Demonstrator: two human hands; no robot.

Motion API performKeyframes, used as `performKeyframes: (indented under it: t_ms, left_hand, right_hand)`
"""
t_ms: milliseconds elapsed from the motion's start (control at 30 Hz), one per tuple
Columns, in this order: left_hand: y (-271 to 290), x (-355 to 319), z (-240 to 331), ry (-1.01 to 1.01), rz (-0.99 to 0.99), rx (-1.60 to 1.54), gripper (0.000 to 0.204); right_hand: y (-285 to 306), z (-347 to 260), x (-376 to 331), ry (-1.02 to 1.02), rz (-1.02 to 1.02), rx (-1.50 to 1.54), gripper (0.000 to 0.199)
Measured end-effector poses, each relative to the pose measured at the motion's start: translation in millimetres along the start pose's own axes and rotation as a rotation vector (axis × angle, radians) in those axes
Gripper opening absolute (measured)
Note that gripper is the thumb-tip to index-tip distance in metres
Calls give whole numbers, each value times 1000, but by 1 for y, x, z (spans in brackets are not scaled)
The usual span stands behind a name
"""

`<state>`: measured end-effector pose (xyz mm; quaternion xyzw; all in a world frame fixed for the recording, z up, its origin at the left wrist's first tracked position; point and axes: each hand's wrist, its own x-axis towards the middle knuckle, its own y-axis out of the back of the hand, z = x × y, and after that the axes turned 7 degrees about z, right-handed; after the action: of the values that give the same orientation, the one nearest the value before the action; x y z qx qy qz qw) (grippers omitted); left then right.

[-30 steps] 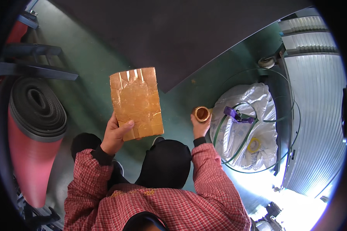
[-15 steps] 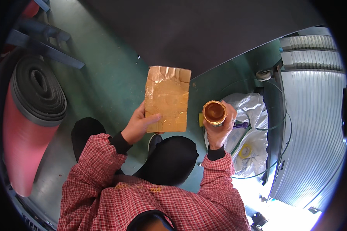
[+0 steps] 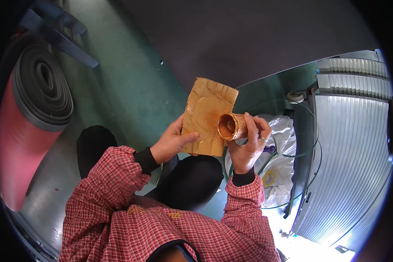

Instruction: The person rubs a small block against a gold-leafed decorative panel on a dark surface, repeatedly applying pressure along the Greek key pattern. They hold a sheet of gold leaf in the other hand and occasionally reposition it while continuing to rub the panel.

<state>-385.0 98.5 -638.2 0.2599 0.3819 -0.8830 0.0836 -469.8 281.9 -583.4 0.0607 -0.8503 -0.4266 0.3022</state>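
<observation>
Tipped leftward since the earlier frame, the gold-brown cup (image 3: 235, 125), coated brown inside, is gripped by the right hand (image 3: 248, 146) at the cardboard (image 3: 207, 113)'s right edge, while the left hand (image 3: 171, 142) clasps its left edge.

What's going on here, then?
Someone in a red checked smock grips a piece of cardboard in the left hand and a brown-coated cup in the right hand. The cup is tilted over the cardboard; whether they touch is unclear. A rolled mat is at left, a white bag at right.
</observation>
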Motion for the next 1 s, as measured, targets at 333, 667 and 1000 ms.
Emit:
performKeyframes:
  t_ms: [333, 667, 1000]
  left_hand:
    - [-5, 1, 7, 59, -18, -33, 66]
    - [-1, 5, 4, 42, -31, -57, 64]
    - [1, 5, 6, 39, -36, -67, 65]
  right_hand:
    - [2, -6, 10, 82, 26, -52, 77]
    - [0, -8, 15, 104, 23, -54, 74]
    - [-3, -7, 17, 61, 22, -15, 72]
